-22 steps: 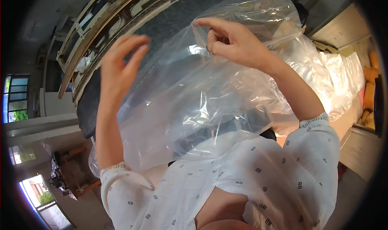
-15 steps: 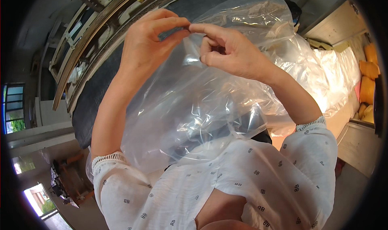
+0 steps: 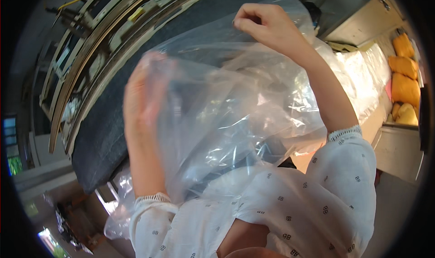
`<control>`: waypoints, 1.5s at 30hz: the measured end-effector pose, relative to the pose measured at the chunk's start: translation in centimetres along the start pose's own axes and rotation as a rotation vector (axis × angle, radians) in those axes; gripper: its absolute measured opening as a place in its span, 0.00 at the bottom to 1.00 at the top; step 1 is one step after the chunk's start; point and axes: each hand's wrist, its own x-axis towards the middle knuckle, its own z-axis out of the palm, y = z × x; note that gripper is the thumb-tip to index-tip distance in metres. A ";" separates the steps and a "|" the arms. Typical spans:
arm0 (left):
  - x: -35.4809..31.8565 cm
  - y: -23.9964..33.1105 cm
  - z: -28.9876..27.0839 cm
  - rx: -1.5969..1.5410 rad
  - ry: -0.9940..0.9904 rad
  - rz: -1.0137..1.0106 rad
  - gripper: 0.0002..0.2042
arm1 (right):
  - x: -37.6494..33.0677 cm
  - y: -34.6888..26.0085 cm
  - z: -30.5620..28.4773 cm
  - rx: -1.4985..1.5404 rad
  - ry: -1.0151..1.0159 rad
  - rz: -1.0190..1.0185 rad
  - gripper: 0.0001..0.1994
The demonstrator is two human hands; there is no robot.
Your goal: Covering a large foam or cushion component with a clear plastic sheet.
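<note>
Opening step: clear plastic bag (image 3: 235, 122) held up in front of chest. Right hand (image 3: 265, 24) grip pinched shut on top edge; left hand (image 3: 145, 92) inside bag, fingers spread apart. Next, prob. needs mouth pulled wider w/ both hands.

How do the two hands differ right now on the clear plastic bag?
The right hand is raised at the bag's top edge, fingers curled shut, pinching the film; the left hand sits lower with its fingers spread flat. The right hand is bare and sharp in view; the left hand is blurred and seen partly through the clear plastic bag, seemingly inside or behind it. Both touch the same bag, and both arms wear white dotted sleeves.
</note>
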 end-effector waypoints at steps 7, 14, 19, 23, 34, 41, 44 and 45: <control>-7.1 14.6 -18.5 0.538 0.349 0.400 0.18 | 3.5 9.1 0.6 -0.572 0.565 -0.307 0.23; -14.0 20.8 -31.3 1.514 1.130 0.672 0.20 | 3.6 10.2 -0.6 -0.497 0.336 -0.446 0.17; -19.5 24.6 -43.0 1.750 1.308 0.555 0.16 | -1.9 1.8 0.2 0.280 -0.160 -0.087 0.06; -19.7 26.8 -48.7 1.919 1.373 0.512 0.15 | -5.9 6.2 -0.6 -0.399 -0.387 -0.406 0.09; -14.9 26.1 -50.2 1.885 1.348 0.521 0.18 | -3.6 22.2 -25.1 -1.063 0.210 -0.004 0.15; -16.0 22.8 -39.5 1.583 1.550 0.283 0.20 | -8.9 9.4 -2.0 -0.336 -0.711 0.067 0.40; -16.0 25.1 -42.0 1.603 1.522 0.123 0.20 | -13.5 15.5 2.0 -0.875 -0.776 0.164 0.16; -16.6 26.0 -44.1 1.665 1.543 0.181 0.20 | -13.9 18.1 1.1 -0.916 -0.602 0.230 0.14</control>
